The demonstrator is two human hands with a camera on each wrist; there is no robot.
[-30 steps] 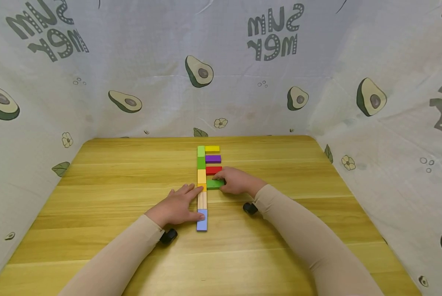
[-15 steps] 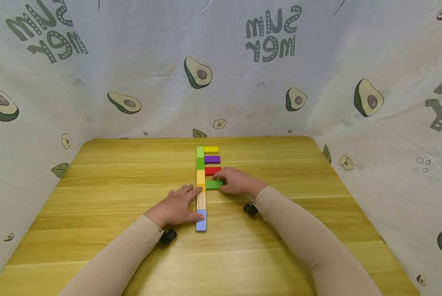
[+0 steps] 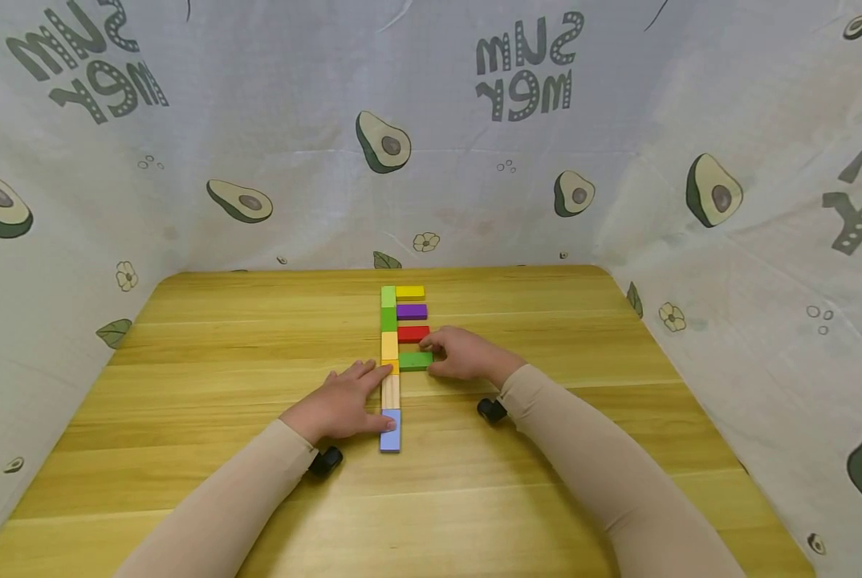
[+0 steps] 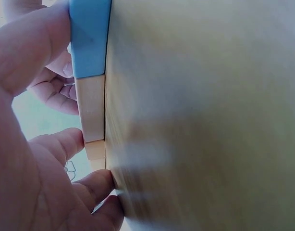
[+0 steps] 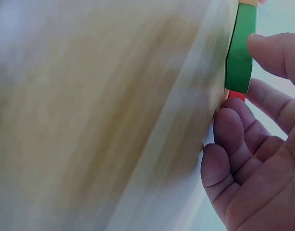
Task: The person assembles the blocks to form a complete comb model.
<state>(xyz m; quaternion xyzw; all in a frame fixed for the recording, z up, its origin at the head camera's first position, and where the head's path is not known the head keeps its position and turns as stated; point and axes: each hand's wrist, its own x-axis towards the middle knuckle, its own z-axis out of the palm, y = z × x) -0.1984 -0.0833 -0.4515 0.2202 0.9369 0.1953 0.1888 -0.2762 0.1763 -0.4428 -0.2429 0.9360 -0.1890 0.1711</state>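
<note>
Coloured wooden blocks form a comb-like line in the head view. My left hand (image 3: 340,404), fingers spread, rests along the line: its thumb touches the blue block (image 3: 391,443), its forefinger the small orange block (image 3: 394,368). A plain wood block (image 3: 391,392) lies between them. My right hand (image 3: 463,353) has thumb and forefinger curved about the outer end of a green block (image 3: 412,363), which juts right from the line. In the right wrist view the thumb overlaps this green block (image 5: 240,53) and the other fingers curl below. A red block (image 3: 412,334) lies just beyond.
Farther back, purple (image 3: 412,311) and yellow (image 3: 410,293) blocks jut right from the line of light green (image 3: 388,296), green (image 3: 388,319) and pale orange (image 3: 389,345) blocks. The wooden table (image 3: 258,321) is enclosed by a printed cloth (image 3: 294,104) at the back and sides.
My right thumb and forefinger have slid slightly right toward the green block's outer end. The left hand keeps its place on the line, and the head view has shifted slightly.
</note>
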